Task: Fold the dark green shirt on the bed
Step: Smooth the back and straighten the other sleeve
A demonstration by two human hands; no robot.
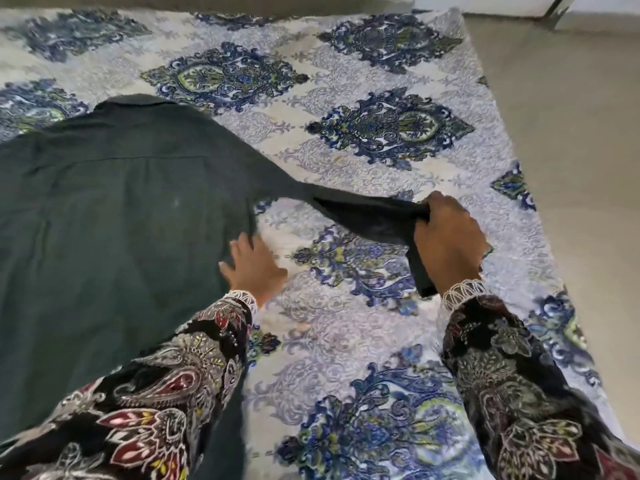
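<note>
The dark green shirt (104, 209) lies spread back-up on the bed, filling the left half of the view, its collar at the far end. One sleeve (353, 209) stretches out to the right across the bedspread. My right hand (446, 240) is closed around the end of that sleeve, and the cuff hangs below my fist. My left hand (254, 268) rests flat with fingers apart at the shirt's right side edge, touching the fabric near the armpit. Both my arms wear patterned dark sleeves with white lace cuffs.
The bedspread (363, 341) is white with blue and green ornamental medallions. Its right edge runs diagonally, and beyond it lies a beige floor (571, 150). A metal furniture leg (559, 8) shows at the top right.
</note>
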